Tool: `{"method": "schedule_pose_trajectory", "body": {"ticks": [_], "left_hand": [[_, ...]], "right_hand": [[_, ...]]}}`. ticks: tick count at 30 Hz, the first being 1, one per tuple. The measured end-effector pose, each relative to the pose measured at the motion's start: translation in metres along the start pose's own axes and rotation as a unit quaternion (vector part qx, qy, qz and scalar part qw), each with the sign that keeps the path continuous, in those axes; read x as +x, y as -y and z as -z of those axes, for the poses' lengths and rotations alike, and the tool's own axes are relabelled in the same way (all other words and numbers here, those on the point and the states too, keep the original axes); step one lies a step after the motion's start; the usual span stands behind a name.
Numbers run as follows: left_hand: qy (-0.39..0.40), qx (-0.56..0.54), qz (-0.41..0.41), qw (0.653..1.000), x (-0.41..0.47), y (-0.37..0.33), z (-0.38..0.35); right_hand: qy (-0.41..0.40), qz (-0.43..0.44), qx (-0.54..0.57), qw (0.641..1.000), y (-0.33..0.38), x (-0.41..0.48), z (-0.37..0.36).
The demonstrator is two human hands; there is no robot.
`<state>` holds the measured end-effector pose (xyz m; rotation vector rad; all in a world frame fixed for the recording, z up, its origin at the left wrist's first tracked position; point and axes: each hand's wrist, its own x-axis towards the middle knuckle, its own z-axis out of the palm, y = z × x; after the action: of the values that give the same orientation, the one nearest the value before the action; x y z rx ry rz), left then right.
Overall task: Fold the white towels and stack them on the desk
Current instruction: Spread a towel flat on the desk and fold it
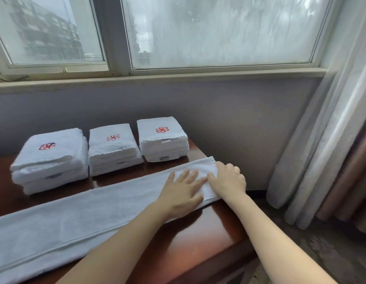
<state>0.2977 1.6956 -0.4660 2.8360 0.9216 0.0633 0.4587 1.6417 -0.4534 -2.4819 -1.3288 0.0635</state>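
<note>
The short end of the long towel (108,206) is grasped by the right hand (227,179): the thumb is laid on top of the cloth, pointing to the left, and the fingers are bent over the far right edge. Just beside it, the left hand (182,193) is pressed flat on the same towel with the fingers straight and a little spread; nothing is held by it. The two hands are almost touching near the thumb of the right one.

The long towel is white and is folded into a narrow strip. It is laid diagonally across the desk (198,238), from the near left corner of the view up to the far right edge of the desk, where both hands are placed. Its right end reaches the desk's edge.

Behind the strip, three piles of folded white towels are set in a row on the desk, near the wall (229,111). The left stack (48,160), the middle stack (114,152) and the right stack (163,142) are each topped by a towel with a red flower emblem. The stacks are close to each other but apart.

The desk is made of glossy reddish-brown wood. Above the wall a window (219,31) is seen, and at the right a pale curtain (331,140) hangs down to the carpet (321,253).
</note>
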Motion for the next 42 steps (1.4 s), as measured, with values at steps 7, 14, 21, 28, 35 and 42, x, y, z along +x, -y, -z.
{"method": "schedule_pose_trajectory", "body": {"ticks": [7, 14, 21, 28, 35, 42], "left_hand": [[-0.065, -0.091, 0.040, 0.993, -0.003, -0.002, -0.001], [-0.063, -0.607, 0.101, 0.785, -0.022, 0.003, 0.039], [-0.075, -0.712, 0.094, 0.692, -0.083, 0.044, 0.105], [-0.119, -0.638, 0.219, 0.729, -0.153, 0.098, 0.107], [-0.193, -0.613, 0.304, 0.703, -0.192, 0.122, 0.077], [-0.212, -0.480, 0.358, 0.773, -0.210, 0.148, 0.062]], "right_hand": [[0.064, -0.022, 0.063, 0.996, -0.003, 0.009, 0.026], [0.027, 0.098, 0.362, 0.927, 0.048, -0.009, 0.062], [0.147, 0.184, 0.584, 0.777, 0.123, -0.050, 0.062], [0.217, 0.248, 0.586, 0.741, 0.173, -0.076, 0.036], [0.120, 0.274, 0.285, 0.911, 0.188, -0.075, -0.004], [0.097, 0.367, 0.026, 0.925, 0.196, -0.078, -0.038]]}}
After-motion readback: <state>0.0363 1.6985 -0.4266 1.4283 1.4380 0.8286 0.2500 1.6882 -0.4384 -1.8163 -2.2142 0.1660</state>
